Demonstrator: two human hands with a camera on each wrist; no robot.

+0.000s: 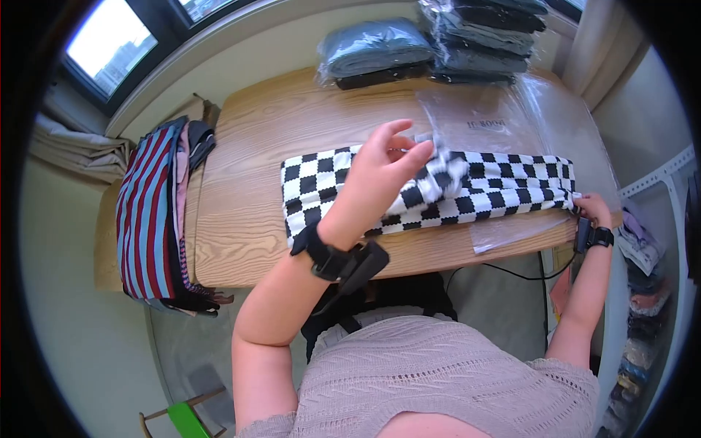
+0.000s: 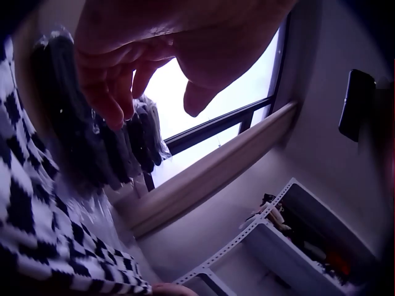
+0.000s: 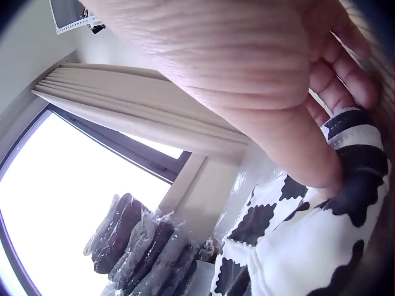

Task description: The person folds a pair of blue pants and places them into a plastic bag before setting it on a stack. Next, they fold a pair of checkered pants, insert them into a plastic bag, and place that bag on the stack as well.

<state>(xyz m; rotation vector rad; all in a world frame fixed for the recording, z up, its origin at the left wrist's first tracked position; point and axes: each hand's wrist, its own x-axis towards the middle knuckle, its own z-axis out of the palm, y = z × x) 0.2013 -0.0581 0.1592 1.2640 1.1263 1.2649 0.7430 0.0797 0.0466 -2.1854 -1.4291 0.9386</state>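
A black-and-white checkered cloth (image 1: pixel 511 179) lies lengthwise on the wooden table (image 1: pixel 248 124), with a loose, blurred fold raised near its middle. Above the cloth is my left hand (image 1: pixel 380 168), its fingers loosely bent and nothing between them. The left wrist view shows that hand (image 2: pixel 179 49) with thumb and fingers apart, the cloth (image 2: pixel 37 216) below at the left. At the cloth's right end my right hand (image 1: pixel 595 208) grips the edge. In the right wrist view, thumb and fingers of this hand (image 3: pixel 265 80) pinch the cloth (image 3: pixel 308 246) near a striped hem.
Clear plastic bags (image 1: pixel 475 120) lie flat under and behind the cloth. Bagged garments (image 1: pixel 380 47) and a taller bagged stack (image 1: pixel 485 44) stand at the back. Striped folded textiles (image 1: pixel 150 212) lie at the left. A white rack (image 1: pixel 657 175) stands at the right; a cable (image 1: pixel 511 274) hangs below the front edge.
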